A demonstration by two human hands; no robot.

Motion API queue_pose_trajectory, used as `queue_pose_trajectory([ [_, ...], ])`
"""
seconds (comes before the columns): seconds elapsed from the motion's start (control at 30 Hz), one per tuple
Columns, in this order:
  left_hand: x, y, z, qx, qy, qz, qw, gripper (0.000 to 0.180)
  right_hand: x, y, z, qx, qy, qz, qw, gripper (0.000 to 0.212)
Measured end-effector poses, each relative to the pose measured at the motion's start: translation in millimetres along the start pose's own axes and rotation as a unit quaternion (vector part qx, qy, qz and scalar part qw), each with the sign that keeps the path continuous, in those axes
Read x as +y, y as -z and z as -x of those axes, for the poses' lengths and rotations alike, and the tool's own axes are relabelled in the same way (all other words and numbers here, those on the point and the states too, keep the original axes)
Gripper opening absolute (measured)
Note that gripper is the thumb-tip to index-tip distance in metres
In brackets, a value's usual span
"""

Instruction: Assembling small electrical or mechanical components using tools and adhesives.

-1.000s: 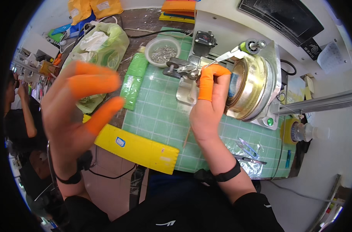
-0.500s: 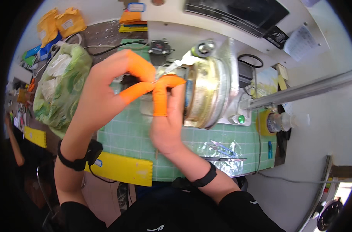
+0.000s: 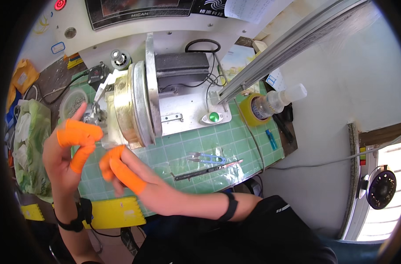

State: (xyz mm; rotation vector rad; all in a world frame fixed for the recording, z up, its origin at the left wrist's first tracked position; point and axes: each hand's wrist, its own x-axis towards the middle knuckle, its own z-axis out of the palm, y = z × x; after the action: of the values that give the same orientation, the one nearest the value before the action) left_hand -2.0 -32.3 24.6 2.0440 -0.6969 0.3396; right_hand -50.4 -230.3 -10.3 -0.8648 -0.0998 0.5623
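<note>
Keeping the fingertips light and clear of the wide, brass-coloured metal wheel was, in my judgement, the main point of good work here, because its near rim was just beside the right hand. The wheel stood over the far part of the green, white-gridded mat, left of the middle of its far edge. On the wheel's left side was a small, grey metal fixture, and the left hand was nearest to this. Such fine work seemed to ask for a soft pinch, steady wrists and a free view between both hands.

The right forearm slanted leftward over the near edge of the mat; its thumb and forefinger, in orange finger covers, were bent close together. The left forearm rose steeply by the mat's left edge, the covered fingers curled and one bare finger stretched up toward the round, whitish bowl. Whether either hand was grasping something thin, I could not tell. The flat, yellow strip lay at the mat's near left corner.
</note>
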Motion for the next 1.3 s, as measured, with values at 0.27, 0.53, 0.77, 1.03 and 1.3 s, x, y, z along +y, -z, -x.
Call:
queue_pose_trajectory([
  [0.27, -9, 6, 14, 0.027, -0.009, 0.113, 0.993, 0.01, -125, 102, 94, 0.26, 0.466, 0.434, 0.726, 0.019],
  [0.53, -24, 4, 2, 0.034, -0.085, 0.128, 0.987, 0.015, -248, 268, 133, 0.455, 0.311, 0.499, 0.669, 0.036],
  [0.77, -15, 7, 4, 0.038, -0.092, 0.073, 0.992, 0.017, -272, 136, 103, 0.139, 0.506, 0.322, 0.788, 0.058],
  [1.03, -26, 7, 8, 0.048, -0.083, 0.089, 0.991, 0.018, -137, 5, -10, 0.042, 0.411, 0.393, 0.821, 0.067],
  [1.3, -29, 5, 5, 0.061, -0.108, 0.07, 0.99, 0.02, -96, -1, -47, 0.137, 0.498, 0.506, 0.691, 0.069],
])
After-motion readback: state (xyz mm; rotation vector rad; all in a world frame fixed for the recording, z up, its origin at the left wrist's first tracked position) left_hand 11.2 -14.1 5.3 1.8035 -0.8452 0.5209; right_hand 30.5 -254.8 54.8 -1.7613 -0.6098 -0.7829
